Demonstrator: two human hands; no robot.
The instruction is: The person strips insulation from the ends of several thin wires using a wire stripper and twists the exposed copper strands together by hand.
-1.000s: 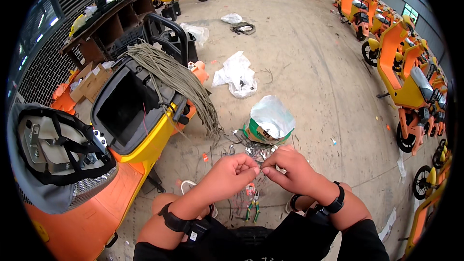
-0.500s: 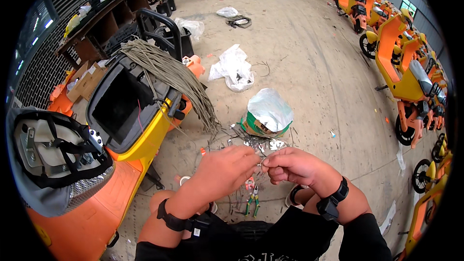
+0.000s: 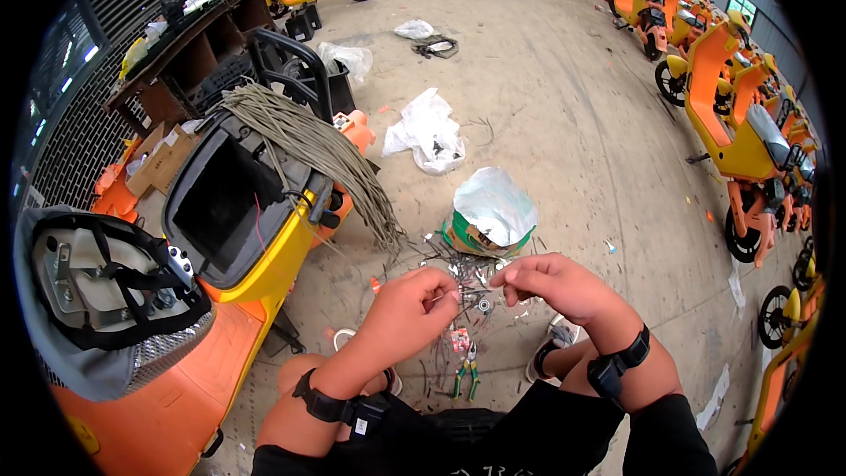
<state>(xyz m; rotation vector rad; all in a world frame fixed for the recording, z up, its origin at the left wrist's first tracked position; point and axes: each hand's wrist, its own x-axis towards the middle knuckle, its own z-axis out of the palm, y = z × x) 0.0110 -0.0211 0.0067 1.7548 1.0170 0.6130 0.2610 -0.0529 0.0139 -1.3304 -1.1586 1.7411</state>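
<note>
My left hand (image 3: 414,304) is closed, with thumb and forefinger pinching a thin wire (image 3: 474,290). The wire is a fine line across the small gap to my right hand (image 3: 551,286), whose fingertips are closed at its other end. Below the hands, pliers with green and yellow handles (image 3: 467,375) lie on the floor beside a small red and white packet (image 3: 460,340). A small round metal part (image 3: 484,306) lies under the gap between my hands.
A green bag with a pale lining (image 3: 493,211) stands ahead amid cut wire scraps. At left, a bundle of grey-green cables (image 3: 308,145) drapes over a yellow-orange scooter (image 3: 273,256); a helmet-like grey basket (image 3: 115,300) sits nearer. Scooters (image 3: 731,123) line the right side.
My hands have drawn apart, opening a gap with the thin wire across it. My left fingers have curled into a pinch. The view has shifted slightly.
</note>
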